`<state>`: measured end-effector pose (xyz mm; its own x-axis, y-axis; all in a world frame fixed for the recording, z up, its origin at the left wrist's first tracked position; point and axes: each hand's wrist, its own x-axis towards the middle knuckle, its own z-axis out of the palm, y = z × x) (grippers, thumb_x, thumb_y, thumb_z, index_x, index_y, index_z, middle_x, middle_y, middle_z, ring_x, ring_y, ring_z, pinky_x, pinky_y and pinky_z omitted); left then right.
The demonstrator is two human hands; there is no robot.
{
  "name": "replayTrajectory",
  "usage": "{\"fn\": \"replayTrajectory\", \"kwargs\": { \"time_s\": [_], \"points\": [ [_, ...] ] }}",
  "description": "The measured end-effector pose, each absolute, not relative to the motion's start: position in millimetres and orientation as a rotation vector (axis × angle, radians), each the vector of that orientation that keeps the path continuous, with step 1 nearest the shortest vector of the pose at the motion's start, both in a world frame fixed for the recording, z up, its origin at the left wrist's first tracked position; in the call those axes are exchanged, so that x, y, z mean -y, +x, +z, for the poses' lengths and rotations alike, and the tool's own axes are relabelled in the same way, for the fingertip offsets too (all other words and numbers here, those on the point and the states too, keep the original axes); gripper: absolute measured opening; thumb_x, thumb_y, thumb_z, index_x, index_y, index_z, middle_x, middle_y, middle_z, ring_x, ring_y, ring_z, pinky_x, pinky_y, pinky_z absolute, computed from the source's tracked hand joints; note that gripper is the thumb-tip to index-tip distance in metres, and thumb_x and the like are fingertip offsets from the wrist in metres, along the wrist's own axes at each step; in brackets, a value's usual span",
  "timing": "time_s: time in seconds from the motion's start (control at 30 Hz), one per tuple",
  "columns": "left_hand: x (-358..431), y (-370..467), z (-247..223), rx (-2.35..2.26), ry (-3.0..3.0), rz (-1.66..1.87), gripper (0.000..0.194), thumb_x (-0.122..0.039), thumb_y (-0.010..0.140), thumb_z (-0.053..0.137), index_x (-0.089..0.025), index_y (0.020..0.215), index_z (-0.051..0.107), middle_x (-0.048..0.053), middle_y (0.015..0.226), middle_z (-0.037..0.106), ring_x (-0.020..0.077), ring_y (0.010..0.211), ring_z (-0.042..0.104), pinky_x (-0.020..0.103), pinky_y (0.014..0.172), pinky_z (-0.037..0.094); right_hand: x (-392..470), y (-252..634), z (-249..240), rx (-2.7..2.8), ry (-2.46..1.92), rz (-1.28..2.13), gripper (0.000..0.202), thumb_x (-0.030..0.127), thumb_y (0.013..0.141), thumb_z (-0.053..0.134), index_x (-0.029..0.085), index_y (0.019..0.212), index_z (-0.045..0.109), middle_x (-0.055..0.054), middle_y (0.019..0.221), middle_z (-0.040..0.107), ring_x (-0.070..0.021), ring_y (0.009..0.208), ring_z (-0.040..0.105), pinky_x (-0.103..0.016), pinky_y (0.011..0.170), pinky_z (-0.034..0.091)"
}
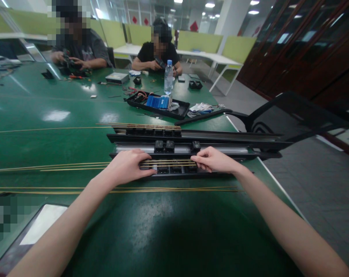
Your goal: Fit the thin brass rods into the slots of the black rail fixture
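My left hand [131, 166] is wrapped over the left part of the nearest black rail [220, 174], fingers beyond and thumb on the near side, around the thin brass rods [84, 166] lying along it. The rods stretch far to the left. At their right ends, my right hand [210, 159] is pinched closed on the rod tips. Black blocks [176, 168] sit in the rail under the rods. Just behind, a middle rail [232, 150] carries three black blocks [169, 146], and a farther rail [220, 134] has more rods above its blocks.
More brass rods [177, 189] lie nearer me on the green table [151, 231]. Behind the rails are a black tray [177, 113] with blue parts, a bottle [168, 79], gloves [202, 109] and a chair [301, 115]. Two people sit across the table.
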<state>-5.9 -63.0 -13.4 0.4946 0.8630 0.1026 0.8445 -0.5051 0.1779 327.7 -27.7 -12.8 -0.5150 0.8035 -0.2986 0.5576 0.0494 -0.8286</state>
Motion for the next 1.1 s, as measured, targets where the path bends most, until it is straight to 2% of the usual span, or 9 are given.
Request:
{"fn": "replayTrajectory", "kwargs": {
  "time_s": [0.3, 0.77, 1.1],
  "points": [
    [62.4, -6.7, -14.2, -1.517, 2.641, 0.22, 0.059, -0.069, 0.083, 0.051, -0.021, 0.11, 0.073, 0.01, 0.103, 0.075, 0.0267, 0.094, 0.069, 0.035, 0.083, 0.051, 28.4, 336.3, -14.5, 2.016, -1.369, 1.554, 0.052, 0.064, 0.084, 0.059, 0.015, 0.066, 0.059, 0.003, 0.053, 0.052, -0.0046, 0.04, 0.038, -0.021, 0.041, 0.025],
    [62.7, -6.3, -13.8, -1.506, 2.659, 0.222, 0.058, -0.069, 0.083, 0.051, -0.021, 0.11, 0.072, 0.009, 0.103, 0.075, 0.0266, 0.093, 0.069, 0.035, 0.082, 0.052, 30.1, 347.8, -16.8, 1.963, -1.373, 1.594, 0.049, 0.063, 0.082, 0.061, 0.016, 0.068, 0.058, 0.003, 0.054, 0.053, -0.0047, 0.04, 0.036, -0.022, 0.043, 0.024],
    [62.7, -5.9, -13.8, -1.512, 2.653, 0.218, 0.059, -0.069, 0.083, 0.05, -0.022, 0.11, 0.072, 0.009, 0.103, 0.075, 0.0258, 0.093, 0.069, 0.034, 0.083, 0.051, 32.0, 358.9, -11.9, 1.995, -1.385, 1.596, 0.047, 0.059, 0.088, 0.057, 0.015, 0.073, 0.06, 0.005, 0.053, 0.05, -0.005, 0.041, 0.035, -0.022, 0.045, 0.024]
  ]
}}
